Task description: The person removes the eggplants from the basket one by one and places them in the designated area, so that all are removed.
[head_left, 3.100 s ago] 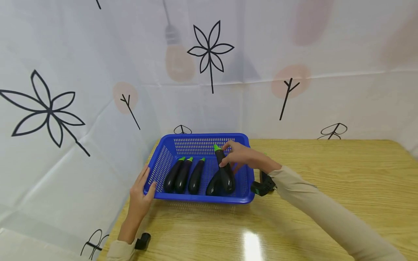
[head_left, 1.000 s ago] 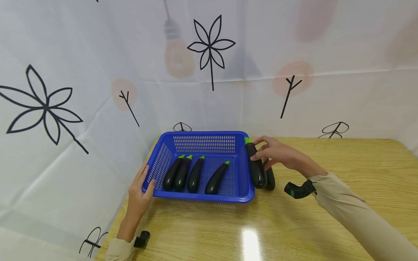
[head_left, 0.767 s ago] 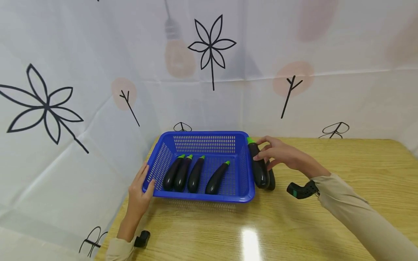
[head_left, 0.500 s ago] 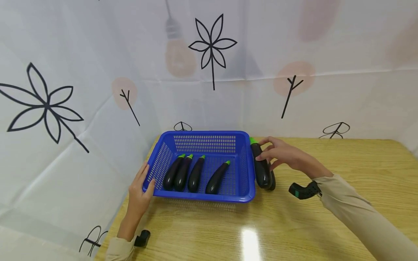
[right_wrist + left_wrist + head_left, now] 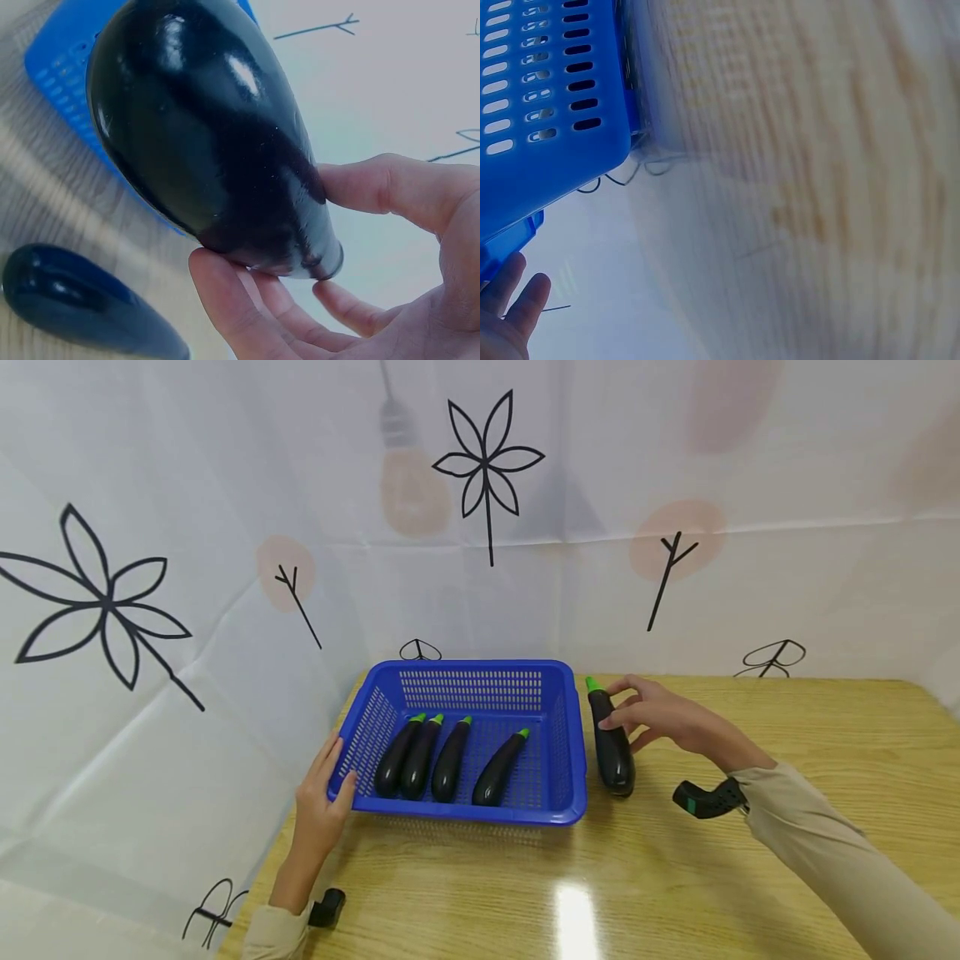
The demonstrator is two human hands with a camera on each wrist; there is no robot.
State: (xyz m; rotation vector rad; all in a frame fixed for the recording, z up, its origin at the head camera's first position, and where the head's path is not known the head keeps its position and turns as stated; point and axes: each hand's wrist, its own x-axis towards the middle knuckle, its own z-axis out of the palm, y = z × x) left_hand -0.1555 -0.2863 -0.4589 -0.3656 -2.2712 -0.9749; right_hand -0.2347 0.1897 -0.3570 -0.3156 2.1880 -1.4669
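My right hand pinches a dark purple eggplant with a green stem end, just right of the blue basket. In the right wrist view this eggplant is held between thumb and fingers, above a second eggplant on the table. The held eggplant almost wholly hides the second one in the head view. Inside the basket lie several more eggplants, such as the rightmost one. My left hand rests against the basket's front left corner, its fingers extended along the outer wall.
The wooden table extends to the right and toward the front. Behind and to the left hangs a pale cloth with printed line drawings. A black device is strapped to the right wrist, another to the left.
The right hand has lifted an eggplant from the basket and carried it right, past the rim, over the one on the table. The left hand stays at the corner.
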